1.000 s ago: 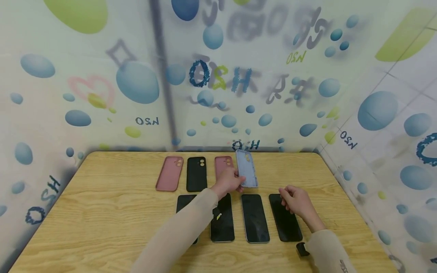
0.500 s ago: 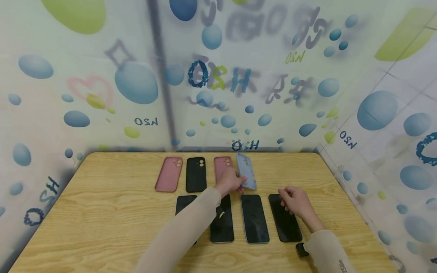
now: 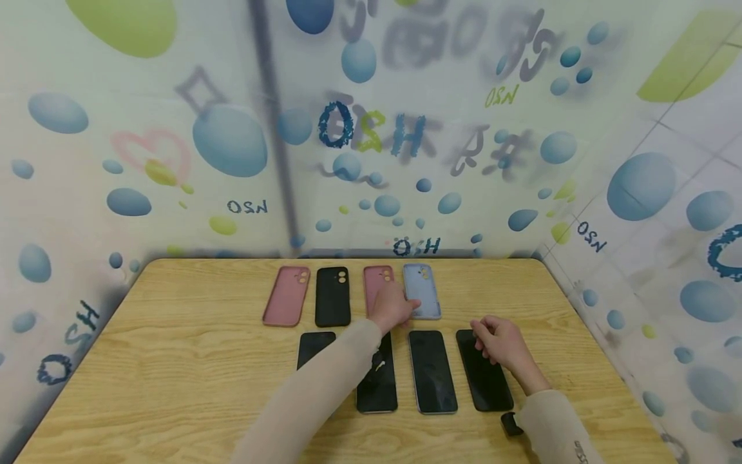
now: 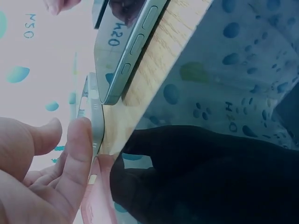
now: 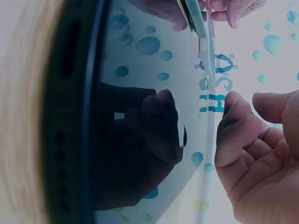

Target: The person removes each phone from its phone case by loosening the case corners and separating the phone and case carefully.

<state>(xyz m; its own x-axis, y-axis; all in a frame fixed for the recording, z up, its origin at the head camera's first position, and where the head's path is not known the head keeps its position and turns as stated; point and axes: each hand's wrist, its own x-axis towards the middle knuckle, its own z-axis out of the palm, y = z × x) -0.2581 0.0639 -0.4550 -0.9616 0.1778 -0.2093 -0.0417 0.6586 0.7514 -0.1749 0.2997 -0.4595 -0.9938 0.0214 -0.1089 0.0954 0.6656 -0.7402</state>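
Observation:
A light blue phone case (image 3: 422, 293) lies flat at the right end of the back row. My left hand (image 3: 391, 305) is at its lower left edge, over the lower part of a pink phone case (image 3: 379, 277). In the left wrist view the thumb and index finger stand apart with nothing pinched between them; whether a fingertip touches the blue case I cannot tell. My right hand (image 3: 503, 341) hangs loosely curled and holds nothing, just above the top of the rightmost black-screened phone (image 3: 489, 383). The right wrist view shows that phone's dark glass reflecting the hand.
Another pink case (image 3: 286, 296) and a black case (image 3: 333, 298) continue the back row leftward. In front lie more phones: one (image 3: 433, 372) in the middle, one (image 3: 377, 386) partly under my left forearm, and one (image 3: 315, 343) mostly covered by it. A patterned curtain (image 3: 359, 212) borders the wooden table (image 3: 174, 361).
The light blue case was held tilted up by my left hand; it has come down flat on the table and the fingers have loosened from it. My right hand has stayed almost still.

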